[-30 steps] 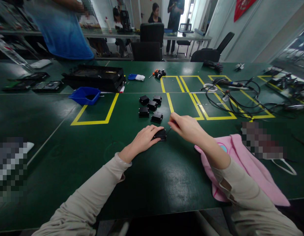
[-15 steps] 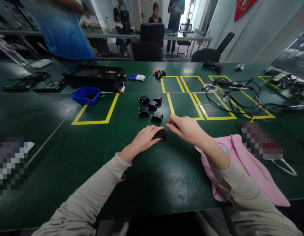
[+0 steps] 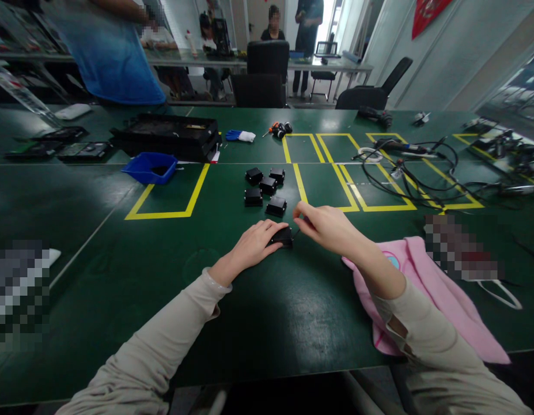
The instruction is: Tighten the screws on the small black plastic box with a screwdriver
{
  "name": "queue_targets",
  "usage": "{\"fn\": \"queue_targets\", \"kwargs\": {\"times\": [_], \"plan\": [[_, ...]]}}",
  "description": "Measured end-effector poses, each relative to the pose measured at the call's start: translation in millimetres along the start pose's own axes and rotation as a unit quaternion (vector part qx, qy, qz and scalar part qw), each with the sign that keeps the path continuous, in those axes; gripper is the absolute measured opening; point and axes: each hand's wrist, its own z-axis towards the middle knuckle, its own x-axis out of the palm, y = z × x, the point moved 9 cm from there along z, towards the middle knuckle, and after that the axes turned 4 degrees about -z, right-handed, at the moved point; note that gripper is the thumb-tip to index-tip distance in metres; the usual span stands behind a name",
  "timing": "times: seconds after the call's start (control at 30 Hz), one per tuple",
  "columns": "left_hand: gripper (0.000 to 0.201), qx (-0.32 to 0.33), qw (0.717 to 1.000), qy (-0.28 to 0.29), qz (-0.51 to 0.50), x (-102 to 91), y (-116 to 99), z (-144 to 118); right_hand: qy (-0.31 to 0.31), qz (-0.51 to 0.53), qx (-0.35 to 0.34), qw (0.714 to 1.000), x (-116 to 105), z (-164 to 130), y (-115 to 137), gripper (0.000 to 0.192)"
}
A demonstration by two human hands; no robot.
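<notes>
A small black box (image 3: 284, 237) lies on the green table, with my left hand (image 3: 254, 242) closed over its left side and holding it down. My right hand (image 3: 321, 226) is pinched just to the right of the box. From its fingertips the thin dark shaft of a screwdriver (image 3: 296, 234) slants down to the box's right end; the handle is hidden in the fingers. Beyond my hands sit several similar black boxes (image 3: 267, 184) in a loose cluster.
A pink cloth (image 3: 416, 276) lies under my right forearm. Coiled black cables (image 3: 405, 167) spread at right. A blue scoop-shaped bin (image 3: 151, 168) stands before stacked black trays (image 3: 167, 135) at left. Gloves (image 3: 241, 136) and orange-handled tools (image 3: 279, 129) lie farther back. A person in blue stands across the table.
My right hand has shifted very slightly, with the shaft still at the box's right end. My left hand and the box have stayed in place.
</notes>
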Motion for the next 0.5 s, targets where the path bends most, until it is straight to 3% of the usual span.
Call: {"fn": "queue_targets", "kwargs": {"times": [0.5], "plan": [[0.045,-0.001,1.000,0.005,0.005,-0.4,-0.8,0.0,-0.008,0.018,-0.006,1.000,-1.6,-0.6,2.9,0.026]]}}
